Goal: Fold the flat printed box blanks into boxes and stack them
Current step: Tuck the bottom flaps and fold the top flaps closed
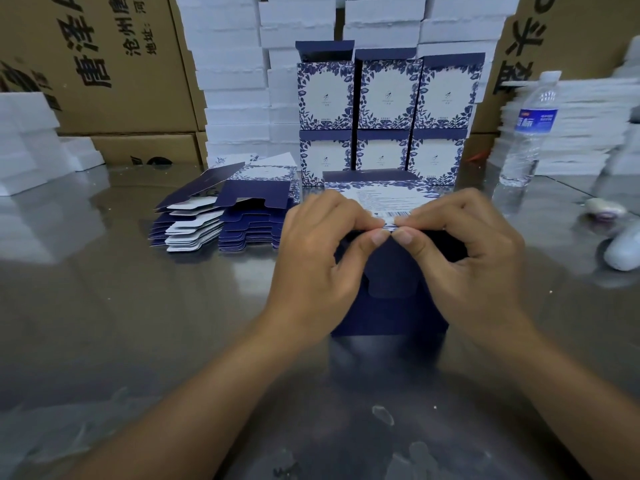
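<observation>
Navy-blue box point(388, 306) upright at middle of shiny bench point(138, 323), between both hands. Left hand point(322, 261) and right hand point(474, 261) curled, thumbs and forefingers pinching its top flap edge. Flat blanks point(221, 220) piled just left; finished boxes point(381, 116) stacked in two rows toward far edge.

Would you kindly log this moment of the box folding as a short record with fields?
left hand: pinches an edge of the box in work
right hand: pinches the same edge, fingertips meeting the left's
flat blanks: piled on the table, left of the hands
folded boxes: six visible, two rows of three, behind the hands
water bottle: upright, at the right
</observation>
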A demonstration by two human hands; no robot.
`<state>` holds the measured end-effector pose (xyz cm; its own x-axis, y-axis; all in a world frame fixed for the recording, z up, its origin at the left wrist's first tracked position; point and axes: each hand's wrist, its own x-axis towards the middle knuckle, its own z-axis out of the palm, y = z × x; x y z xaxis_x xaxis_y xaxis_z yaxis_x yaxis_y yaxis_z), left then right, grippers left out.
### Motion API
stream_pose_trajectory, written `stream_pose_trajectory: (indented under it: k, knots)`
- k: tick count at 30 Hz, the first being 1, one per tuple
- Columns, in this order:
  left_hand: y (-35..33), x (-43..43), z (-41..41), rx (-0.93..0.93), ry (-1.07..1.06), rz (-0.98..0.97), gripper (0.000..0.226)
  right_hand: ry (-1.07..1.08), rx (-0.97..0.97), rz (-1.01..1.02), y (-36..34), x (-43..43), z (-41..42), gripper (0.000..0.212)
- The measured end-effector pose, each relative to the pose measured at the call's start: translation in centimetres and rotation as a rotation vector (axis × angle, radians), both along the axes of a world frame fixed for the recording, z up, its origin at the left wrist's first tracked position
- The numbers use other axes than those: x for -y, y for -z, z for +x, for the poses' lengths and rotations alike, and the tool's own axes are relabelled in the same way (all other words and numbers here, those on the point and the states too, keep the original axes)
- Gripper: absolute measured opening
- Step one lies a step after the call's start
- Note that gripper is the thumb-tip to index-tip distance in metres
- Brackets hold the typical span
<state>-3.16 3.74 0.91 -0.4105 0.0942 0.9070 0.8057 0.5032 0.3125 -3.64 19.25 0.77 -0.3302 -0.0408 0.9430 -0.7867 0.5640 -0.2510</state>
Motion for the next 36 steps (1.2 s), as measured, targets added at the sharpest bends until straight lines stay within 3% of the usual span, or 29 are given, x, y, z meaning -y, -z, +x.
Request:
stream_pose_trajectory:
  k: [11,14,24,36]
  knots:
    - [-1.3,1.7,-0.1,0.219,0.114,0.044,0.001,0.053,-0.001,0.001,-0.3,-0.5,0.1,0.010]
    - [-1.5,2.1,-0.1,0.301,0.144,0.076,0.010,0.053,-0.001,0.001,-0.4,-0.7,0.1,0.010]
    - [-1.3,2.2,-0.5,0.291,0.144,0.053,0.012,-0.030,0.083,-0.059,-0.3,-1.4,0.0,0.018]
    - [-0.8,2.6,-1.1,0.348,0.153,0.198,0.013,-0.042,0.098,-0.076,-0.2,-1.5,-0.5,0.008]
